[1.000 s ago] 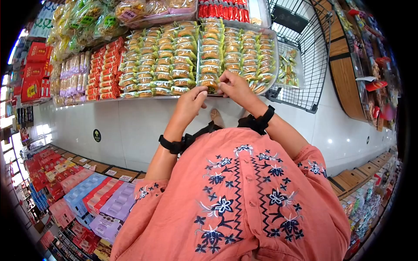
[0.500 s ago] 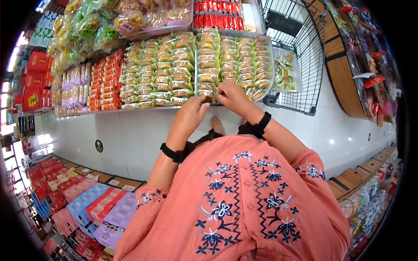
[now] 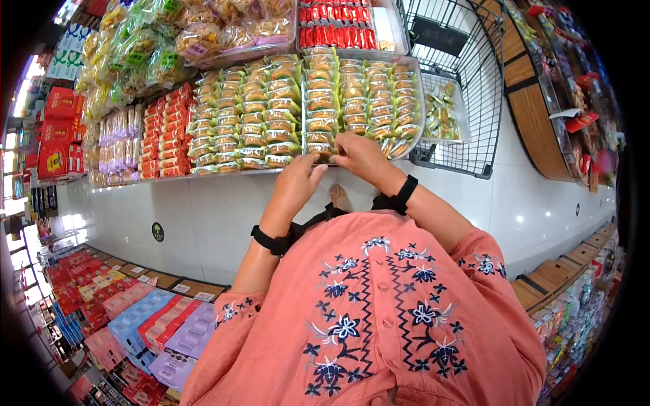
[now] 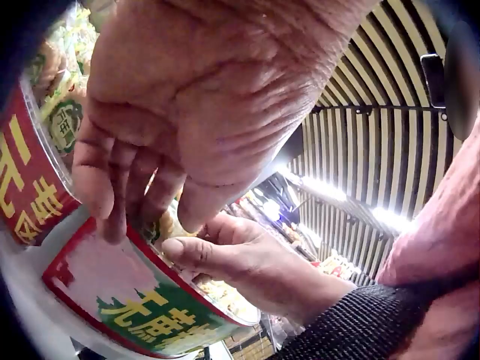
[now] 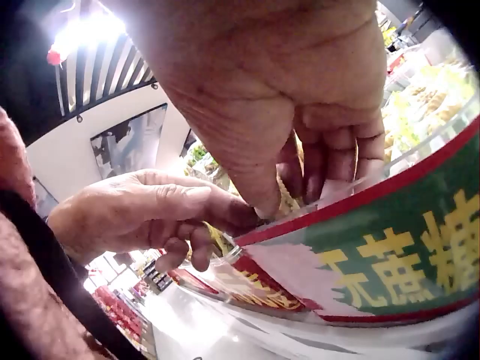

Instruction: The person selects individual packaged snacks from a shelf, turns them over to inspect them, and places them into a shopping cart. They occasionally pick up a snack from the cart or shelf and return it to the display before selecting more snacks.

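Note:
Rows of round pastries (image 3: 279, 111) in clear, green-edged wrappers fill a display bin. At the front end of one row, my right hand (image 3: 365, 161) pinches a wrapped pastry (image 3: 319, 150) between thumb and fingers, just inside the bin's front wall. My left hand (image 3: 292, 186) is beside it, fingertips reaching over the rim close to the same pastry and thumb held apart from the index finger. In the right wrist view the bin's clear rim (image 5: 431, 154) passes under the right fingers, which partly hide the pastry. A green and red sign (image 5: 397, 262) covers the wall below.
A wire shopping cart (image 3: 457, 152) stands at the right, beside a clear tray of small packets (image 3: 440, 111). Red packets (image 3: 175, 128) fill the bin to the left, with bagged snacks (image 3: 135, 54) behind. Boxed goods (image 3: 189, 328) line a shelf at the lower left.
The bins and both hands sit lower in the head view than a second ago. Both hands stay at the front end of the same pastry row, with only small finger movements.

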